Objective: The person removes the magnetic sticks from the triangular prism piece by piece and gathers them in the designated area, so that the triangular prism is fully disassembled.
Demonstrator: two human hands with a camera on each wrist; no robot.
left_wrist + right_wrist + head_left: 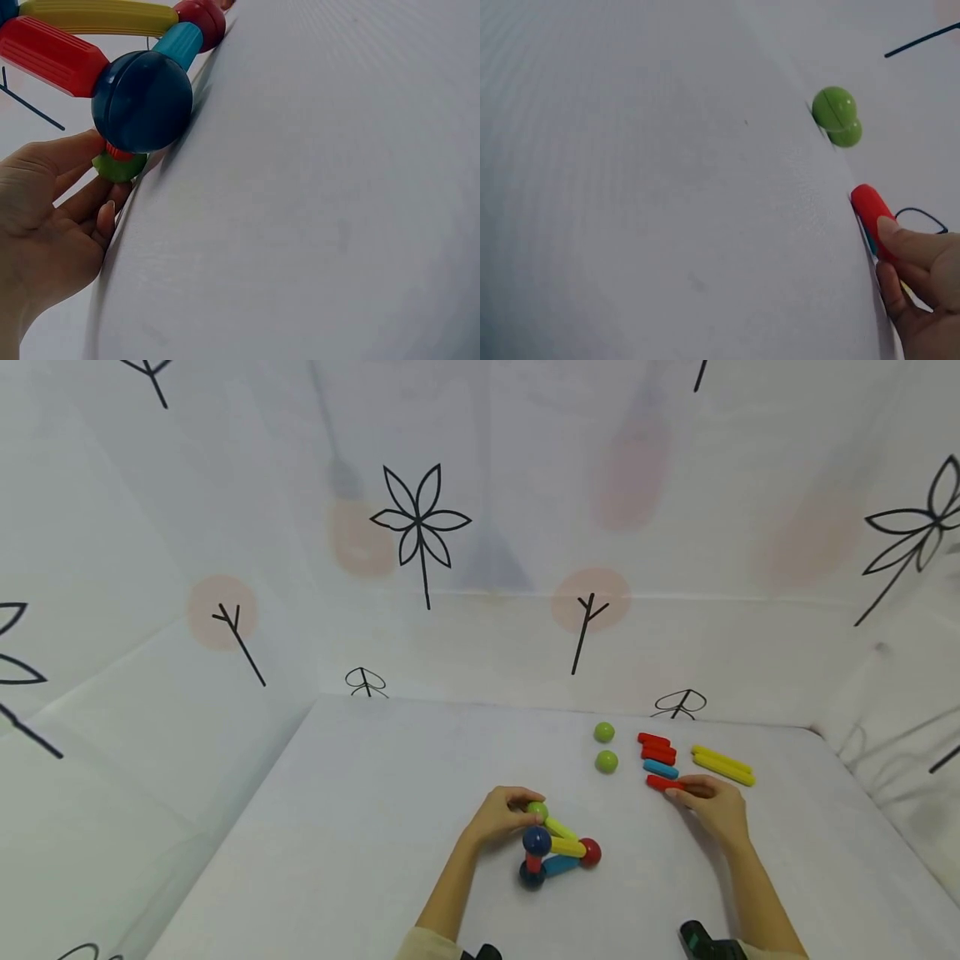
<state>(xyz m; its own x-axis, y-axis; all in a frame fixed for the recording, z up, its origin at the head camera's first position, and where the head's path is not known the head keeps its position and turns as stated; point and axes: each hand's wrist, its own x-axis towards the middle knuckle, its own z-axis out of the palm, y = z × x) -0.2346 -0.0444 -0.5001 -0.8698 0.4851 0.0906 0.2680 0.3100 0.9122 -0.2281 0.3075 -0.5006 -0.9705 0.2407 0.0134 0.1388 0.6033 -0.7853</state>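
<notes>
My left hand point(504, 814) grips a green ball point(537, 811) at the far corner of a joined structure of balls and rods. Two dark blue balls point(537, 841), one above the other with a short red rod point(533, 863) between them, form its near side. Yellow point(567, 847) and light blue rods point(562, 865) run from these to a red ball point(591, 852). In the left wrist view, a dark blue ball point(146, 101) partly covers the green one. Over on the right, my right hand point(712, 810) pinches one end of a red rod point(871, 210) between thumb and fingers.
Beyond the right hand lie a loose blue rod point(661, 769), several red rods point(657, 752) and yellow rods point(722, 764). Two green balls point(606, 762) sit left of them on the white table point(360, 827). A white patterned sheet point(480, 643) hangs behind.
</notes>
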